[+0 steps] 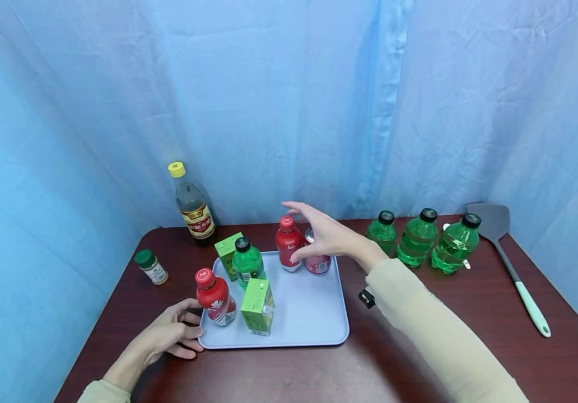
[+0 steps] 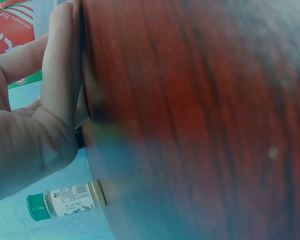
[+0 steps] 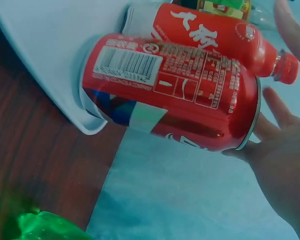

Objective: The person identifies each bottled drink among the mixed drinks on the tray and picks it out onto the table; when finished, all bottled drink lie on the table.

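Note:
A pale blue tray [image 1: 309,319] lies on the dark wood table. My left hand [image 1: 170,330] rests on the table at the tray's left edge, its fingertips right at the rim. Beside it on the tray stands a red bottle [image 1: 213,296]. My right hand [image 1: 331,232] has its fingers and thumb spread over the back right of the tray, around another red bottle [image 1: 289,240] and next to a red drink can [image 3: 170,95]. A green drink carton [image 1: 256,308], a second green carton [image 1: 227,254] and a green bottle [image 1: 248,263] also stand on the tray.
Left of the tray are a spice jar [image 1: 153,268] with a green lid and a dark sauce bottle [image 1: 195,210] with a yellow cap. To the right stand three green bottles [image 1: 416,243]. A spatula [image 1: 508,263] lies near the right edge. Curtains [image 1: 289,112] hang behind the table.

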Tool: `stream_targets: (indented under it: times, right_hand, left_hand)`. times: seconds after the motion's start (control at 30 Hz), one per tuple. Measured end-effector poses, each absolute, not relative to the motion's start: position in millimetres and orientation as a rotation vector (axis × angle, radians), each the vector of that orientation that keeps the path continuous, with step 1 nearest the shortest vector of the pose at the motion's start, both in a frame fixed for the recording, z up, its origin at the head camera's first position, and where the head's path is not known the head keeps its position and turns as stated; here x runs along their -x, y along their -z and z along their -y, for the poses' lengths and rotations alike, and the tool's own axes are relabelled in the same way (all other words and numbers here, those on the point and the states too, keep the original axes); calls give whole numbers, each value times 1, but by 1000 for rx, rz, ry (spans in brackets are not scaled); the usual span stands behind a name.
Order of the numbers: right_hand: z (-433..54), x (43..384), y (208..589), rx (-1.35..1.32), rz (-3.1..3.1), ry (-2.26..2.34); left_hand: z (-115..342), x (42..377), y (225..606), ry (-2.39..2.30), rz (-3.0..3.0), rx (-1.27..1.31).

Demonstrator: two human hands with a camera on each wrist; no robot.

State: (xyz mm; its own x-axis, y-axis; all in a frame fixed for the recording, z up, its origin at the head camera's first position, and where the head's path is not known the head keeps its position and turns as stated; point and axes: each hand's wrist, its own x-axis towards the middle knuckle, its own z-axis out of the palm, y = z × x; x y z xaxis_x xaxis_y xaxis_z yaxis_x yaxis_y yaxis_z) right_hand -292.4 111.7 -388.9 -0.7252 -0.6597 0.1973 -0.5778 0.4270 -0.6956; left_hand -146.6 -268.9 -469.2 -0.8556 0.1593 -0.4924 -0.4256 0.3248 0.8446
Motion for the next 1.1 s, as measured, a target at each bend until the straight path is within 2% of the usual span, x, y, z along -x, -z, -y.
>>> stream_targets:
  times: [0.53,1.1]
  right_hand:
    - [-93,304,387,952,-2682,792]
    - [-84,297,382,1093,-2713,714]
  left_hand:
    - [269,150,471,-1551,-2101,250]
    - [269,148,471,-1556,-2105,252]
